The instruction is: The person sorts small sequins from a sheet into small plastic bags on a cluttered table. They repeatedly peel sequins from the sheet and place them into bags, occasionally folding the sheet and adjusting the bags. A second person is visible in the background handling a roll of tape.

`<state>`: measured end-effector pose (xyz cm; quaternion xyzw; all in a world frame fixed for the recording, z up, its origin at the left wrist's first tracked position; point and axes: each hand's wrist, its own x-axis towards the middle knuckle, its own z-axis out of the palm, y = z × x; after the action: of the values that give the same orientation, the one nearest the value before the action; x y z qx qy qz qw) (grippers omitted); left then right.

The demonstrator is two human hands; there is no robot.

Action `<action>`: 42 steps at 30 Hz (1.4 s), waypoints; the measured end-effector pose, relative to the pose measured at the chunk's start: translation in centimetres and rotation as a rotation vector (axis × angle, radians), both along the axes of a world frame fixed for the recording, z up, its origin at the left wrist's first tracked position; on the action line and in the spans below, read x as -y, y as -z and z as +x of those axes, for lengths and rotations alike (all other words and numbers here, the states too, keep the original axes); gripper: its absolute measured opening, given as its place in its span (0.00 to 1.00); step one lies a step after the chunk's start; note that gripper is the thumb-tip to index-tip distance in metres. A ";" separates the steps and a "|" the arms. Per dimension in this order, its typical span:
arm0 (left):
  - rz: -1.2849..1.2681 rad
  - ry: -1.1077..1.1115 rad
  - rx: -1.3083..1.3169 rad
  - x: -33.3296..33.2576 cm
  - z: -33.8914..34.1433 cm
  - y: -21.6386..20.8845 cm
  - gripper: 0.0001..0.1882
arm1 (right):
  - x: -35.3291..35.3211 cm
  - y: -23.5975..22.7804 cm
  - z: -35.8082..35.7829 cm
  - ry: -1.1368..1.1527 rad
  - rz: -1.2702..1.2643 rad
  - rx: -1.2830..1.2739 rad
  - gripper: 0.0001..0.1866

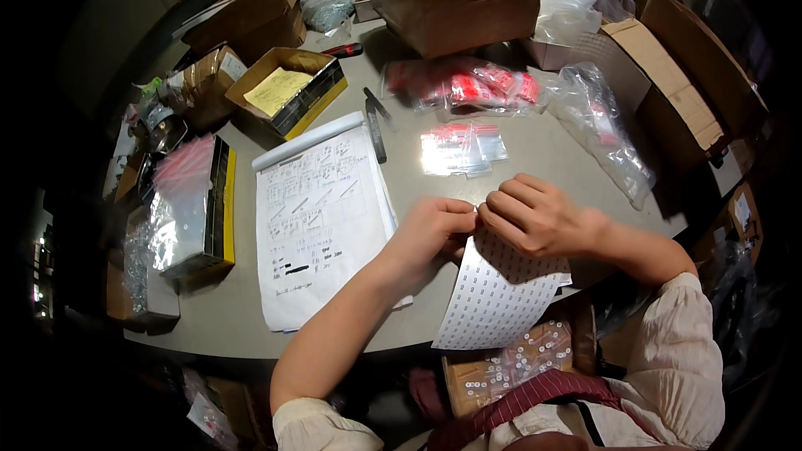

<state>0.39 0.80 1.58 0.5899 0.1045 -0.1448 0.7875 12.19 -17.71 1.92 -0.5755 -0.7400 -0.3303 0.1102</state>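
A white sheet of small printed labels [499, 301] hangs from my hands over the table's front edge, its lower part curling toward me. My left hand [438, 232] is closed in a pinch at the sheet's upper left corner. Fingers bent, my right hand [535, 217] grips the top edge, and its fingertips almost meet those of the left. Whether a single label is between the fingertips is too small to tell. Just beyond them lie several small clear zip bags [464, 153] with red top strips.
Left of my hands lies a handwritten notepad [322, 225], with black pens [375, 129] beside it. Bundled red-striped bags [480, 88] and a large cardboard box [451, 12] stand farther back. Near my lap is a box of bagged small parts [514, 363]. A bag-filled box [219, 209] stands left.
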 end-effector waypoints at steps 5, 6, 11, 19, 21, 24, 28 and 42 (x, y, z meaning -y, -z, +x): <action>-0.050 0.070 0.017 -0.7 0.3 0.8 0.09 | 0.8 -1.3 0.2 -0.078 -0.120 0.080 0.11; -0.058 0.073 0.012 -0.8 0.3 0.8 0.10 | 0.7 -1.5 0.3 -0.103 -0.124 0.089 0.12; -0.081 0.078 -0.005 -0.5 0.1 0.3 0.11 | 0.9 -2.0 1.0 -0.150 -0.173 -0.053 0.16; -0.117 0.051 0.046 0.3 -0.2 1.0 0.14 | 1.7 -1.2 0.7 0.028 -0.193 -0.429 0.21; -0.116 0.055 0.064 0.3 -0.1 1.5 0.14 | 1.7 -1.4 0.0 0.030 -0.179 -0.345 0.21; -0.140 0.069 0.047 0.2 -0.1 1.9 0.14 | 1.9 -1.4 -0.4 -0.023 -0.176 -0.278 0.22; -0.076 0.074 -0.011 0.7 -0.7 0.6 0.15 | 1.7 -2.8 1.4 -0.036 -0.165 -0.824 0.13; 0.429 0.223 0.239 2.3 -1.2 2.0 0.17 | 1.8 2.4 6.7 -0.026 -0.159 -2.179 0.10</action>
<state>-0.80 -1.48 -0.46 0.7640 -0.0264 -0.1345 0.6305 18.89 -19.49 -0.52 -0.5565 -0.2704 0.4064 0.6723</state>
